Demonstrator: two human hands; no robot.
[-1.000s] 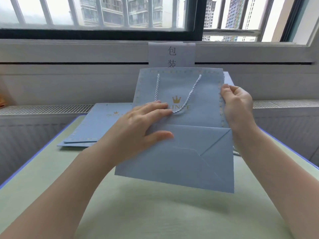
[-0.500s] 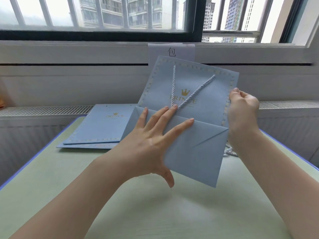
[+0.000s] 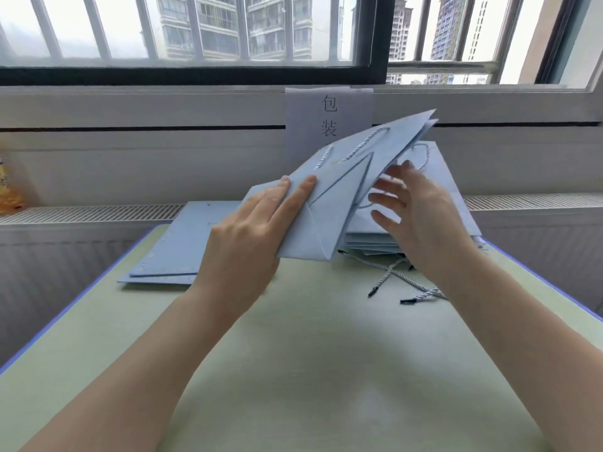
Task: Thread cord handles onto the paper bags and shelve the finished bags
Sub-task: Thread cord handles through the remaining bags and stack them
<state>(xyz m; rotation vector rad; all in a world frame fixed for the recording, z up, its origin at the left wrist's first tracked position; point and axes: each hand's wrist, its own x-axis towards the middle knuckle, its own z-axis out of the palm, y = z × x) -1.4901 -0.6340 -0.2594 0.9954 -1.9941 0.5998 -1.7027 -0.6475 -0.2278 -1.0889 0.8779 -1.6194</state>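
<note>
Left hand (image 3: 248, 236) grips a flat pale-blue paper bag (image 3: 339, 194) tilted above the green table (image 3: 293, 353); right hand (image 3: 421, 213), fingers spread, hovers beside it over stacked blue bags (image 3: 456, 203)

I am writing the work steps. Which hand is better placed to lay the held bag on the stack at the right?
Probably the left hand: it already grips the blue bag, tilted over the stack of bags. The right hand is open beside it, holding nothing.

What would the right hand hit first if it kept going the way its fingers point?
Probably the underside of the held bag: the right hand has open fingers aimed up-left at it. Depth is unclear.
</note>
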